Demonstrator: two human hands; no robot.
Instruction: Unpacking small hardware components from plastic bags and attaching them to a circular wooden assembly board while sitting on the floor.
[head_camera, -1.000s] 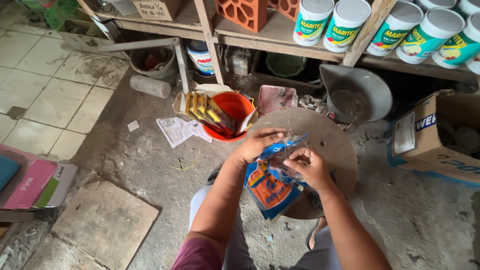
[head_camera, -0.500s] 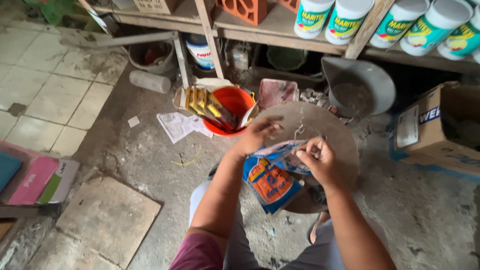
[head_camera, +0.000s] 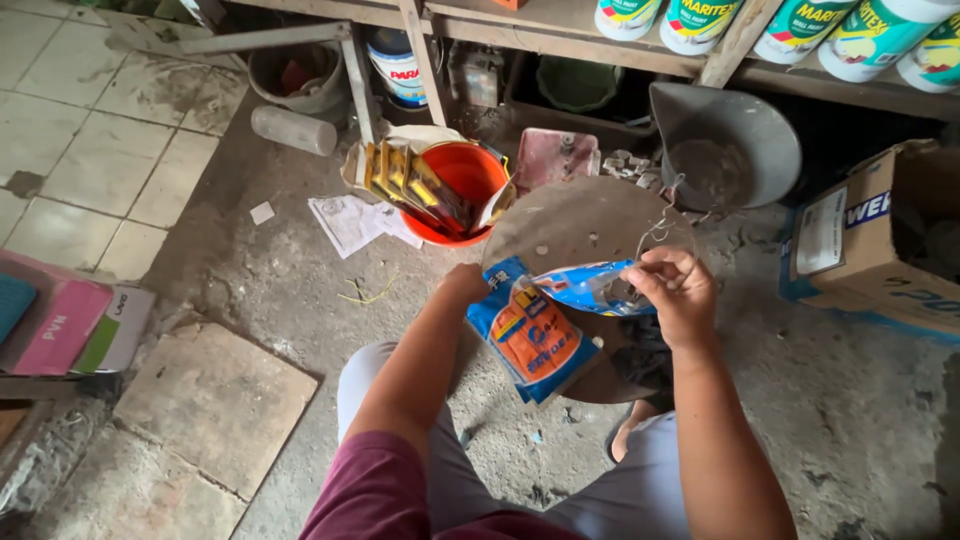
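**Over the round stool: bag open, contents not yet out**

Above the round wooden stool top (head_camera: 585, 225) you are holding a blue and orange plastic bag (head_camera: 535, 330) between both hands. Your right hand (head_camera: 678, 292) is pinching the bag's upper edge at the mouth, fingers closed on the plastic, with a thin bent wire (head_camera: 655, 222) rising just above the knuckles; whether the fingers are also gripping that wire, you cannot tell from this view. Your left hand (head_camera: 470, 285) is sitting at the bag's left edge, mostly hidden behind the plastic, so its grip is not readable, only that it is touching the bag. The two hands are apart, one at each side of the bag's mouth.

Judging progress: the bag is already picked up and its mouth is looking pulled open, so the opening step seems done. Nothing from inside is showing on the stool top, which is carrying only a few small specks. So taking out or pouring the contents is looking like what is left.

Around you: an orange bucket (head_camera: 462, 190) stuffed with yellow-and-black packets is standing just beyond the stool, a grey metal pan (head_camera: 735, 140) is leaning under the shelf, a cardboard box (head_camera: 880, 240) is sitting to your right, and crumpled paper (head_camera: 350, 222) is lying on the concrete floor (head_camera: 240, 290).
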